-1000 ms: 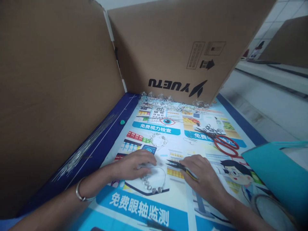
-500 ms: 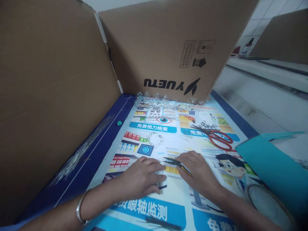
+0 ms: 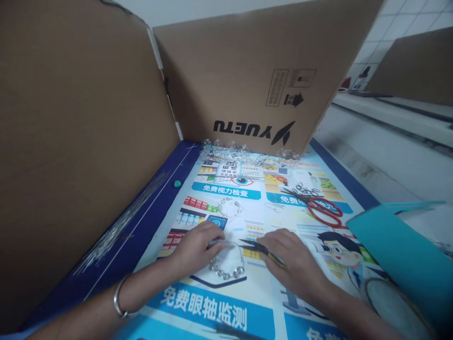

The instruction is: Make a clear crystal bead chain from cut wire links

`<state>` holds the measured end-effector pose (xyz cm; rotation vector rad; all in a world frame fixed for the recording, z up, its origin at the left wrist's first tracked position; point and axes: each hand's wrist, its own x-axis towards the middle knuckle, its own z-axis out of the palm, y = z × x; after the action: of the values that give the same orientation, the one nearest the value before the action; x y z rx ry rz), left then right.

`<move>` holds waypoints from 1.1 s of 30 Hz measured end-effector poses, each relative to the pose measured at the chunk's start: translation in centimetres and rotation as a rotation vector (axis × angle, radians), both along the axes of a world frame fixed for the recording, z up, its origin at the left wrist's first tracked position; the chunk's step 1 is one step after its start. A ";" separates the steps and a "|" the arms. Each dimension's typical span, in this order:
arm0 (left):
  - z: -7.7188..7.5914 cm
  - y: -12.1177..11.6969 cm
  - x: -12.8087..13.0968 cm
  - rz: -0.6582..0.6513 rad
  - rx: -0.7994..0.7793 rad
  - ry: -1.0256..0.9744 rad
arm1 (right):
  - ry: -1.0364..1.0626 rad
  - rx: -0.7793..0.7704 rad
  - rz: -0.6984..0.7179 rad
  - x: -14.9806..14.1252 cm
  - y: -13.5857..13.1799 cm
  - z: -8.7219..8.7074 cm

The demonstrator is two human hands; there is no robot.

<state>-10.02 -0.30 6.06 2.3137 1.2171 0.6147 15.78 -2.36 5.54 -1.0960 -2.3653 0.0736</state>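
Observation:
My left hand (image 3: 198, 248) is closed in a pinch on one end of a wire bracelet strung with clear beads (image 3: 226, 275). The beaded part curves below my fingers, over the printed sheet. My right hand (image 3: 292, 257) grips a pair of pliers (image 3: 260, 247) with dark pointed jaws and yellow-and-black handles. The jaws point left, close to the bracelet's thin wire at the top of the loop; whether they touch it I cannot tell. Just beyond my hands, another clear-beaded bracelet (image 3: 230, 207) lies on the sheet.
Red-handled scissors (image 3: 324, 211) lie at the right, near small dark rings (image 3: 304, 190). Cut wires (image 3: 123, 222) line the left side. Clear beaded pieces (image 3: 247, 153) are heaped against the cardboard wall (image 3: 247, 71). A teal folder (image 3: 399, 245) and a round roll (image 3: 392, 302) are at right.
My left hand has gone from lying spread over the bracelet to pinching its end, shifting left and uncovering the beads. My right hand still holds the pliers in nearly the same place.

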 end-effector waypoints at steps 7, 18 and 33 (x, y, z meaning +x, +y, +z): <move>0.0 -0.4 0.8 0.053 0.079 0.206 | -0.221 0.116 0.062 -1.5 -1.5 2.2; 0.0 -0.4 1.5 0.078 0.143 0.389 | -0.442 0.135 -0.082 -2.2 -2.7 1.6; 1.0 -0.3 0.5 -0.008 0.032 0.435 | -0.434 0.110 -0.123 -2.3 -3.0 1.8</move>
<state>-9.53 -0.63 7.04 2.5608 1.3876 0.1261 13.51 -5.33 7.34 -1.3052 -2.6272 -0.3689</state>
